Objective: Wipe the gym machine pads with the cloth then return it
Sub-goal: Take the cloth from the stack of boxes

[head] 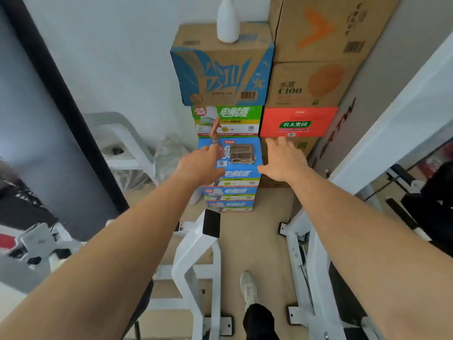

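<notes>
A folded beige-brown cloth [242,153] lies on top of a blue drinks carton [255,168] in the stack straight ahead. To its left stands a clear spray bottle [215,137] with an orange trigger. My left hand [199,166] is curled around the bottle's body, back of the hand toward me. My right hand [285,159] hovers just right of the cloth with fingers spread, holding nothing and not touching it. A small black pad [210,225] caps a white machine frame below the cartons.
Cardboard cartons [311,84] are stacked against the wall, and a white bottle [228,20] stands on the top left one. White machine frames [304,253] flank a narrow strip of beige floor. My foot [248,288] stands between them. Black machine parts [436,192] sit at the right.
</notes>
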